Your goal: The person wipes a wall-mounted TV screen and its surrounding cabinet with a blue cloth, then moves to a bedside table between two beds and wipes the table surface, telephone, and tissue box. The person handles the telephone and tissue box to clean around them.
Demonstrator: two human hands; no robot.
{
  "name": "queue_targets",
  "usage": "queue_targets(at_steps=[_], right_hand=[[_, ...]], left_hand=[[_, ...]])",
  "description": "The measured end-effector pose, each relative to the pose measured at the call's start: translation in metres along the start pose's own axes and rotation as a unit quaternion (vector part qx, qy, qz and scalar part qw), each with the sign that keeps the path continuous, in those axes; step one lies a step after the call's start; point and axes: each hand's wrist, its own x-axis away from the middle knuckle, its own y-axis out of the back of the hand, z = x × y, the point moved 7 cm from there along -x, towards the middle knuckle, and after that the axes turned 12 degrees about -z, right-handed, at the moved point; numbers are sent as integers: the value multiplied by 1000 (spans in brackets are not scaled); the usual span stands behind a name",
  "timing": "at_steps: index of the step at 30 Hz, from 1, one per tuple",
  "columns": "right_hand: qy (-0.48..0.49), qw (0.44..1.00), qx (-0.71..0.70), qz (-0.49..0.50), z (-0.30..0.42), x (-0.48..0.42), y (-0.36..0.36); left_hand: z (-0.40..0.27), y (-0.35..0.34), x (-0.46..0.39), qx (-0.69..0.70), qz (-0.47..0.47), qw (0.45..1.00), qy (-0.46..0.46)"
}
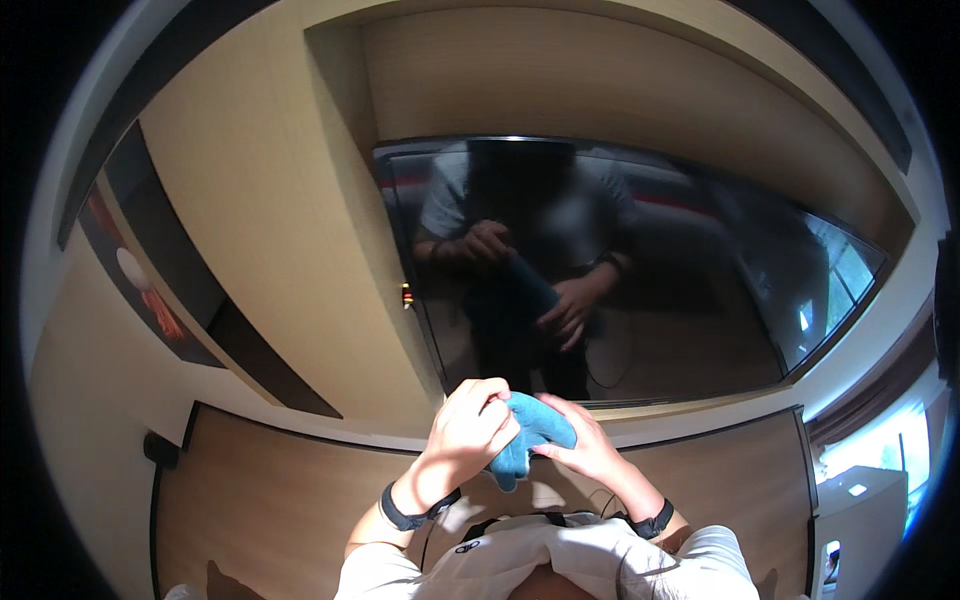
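A blue-green cloth (534,420) is bunched between my two hands in front of my chest. My left hand (474,421) has its fingers curled around the cloth's left side, and one loose fold hangs below the knuckles. On the other side, my right hand (581,439) grips the cloth with the thumb below and the fingers behind, partly hidden by it. Beyond my hands is a large dark television (675,300), set in a wood-panelled recess. Its glossy screen reflects my torso, both hands and the cloth.
A light wood panel (247,187) borders the television on the left, beside a framed picture (150,292). Small coloured connectors (406,295) sit at the screen's left edge. Below stretches a brown surface (300,495) with dark edging. A bright window (874,442) is at right.
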Motion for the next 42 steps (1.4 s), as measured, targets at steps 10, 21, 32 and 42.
queue_targets(at_steps=[10,21,32,42], right_hand=[[35,954,-293,49,29,-7,26],[50,893,-438,85,114,-72,119],[462,848,231,-121,313,-130,157],[592,663,441,-122,338,-198,44]], left_hand=[[37,-62,11,208,64,947,235],[26,29,-71,152,-128,976,92],[76,43,-129,20,-214,970,112],[102,48,-147,145,-218,958,115]])
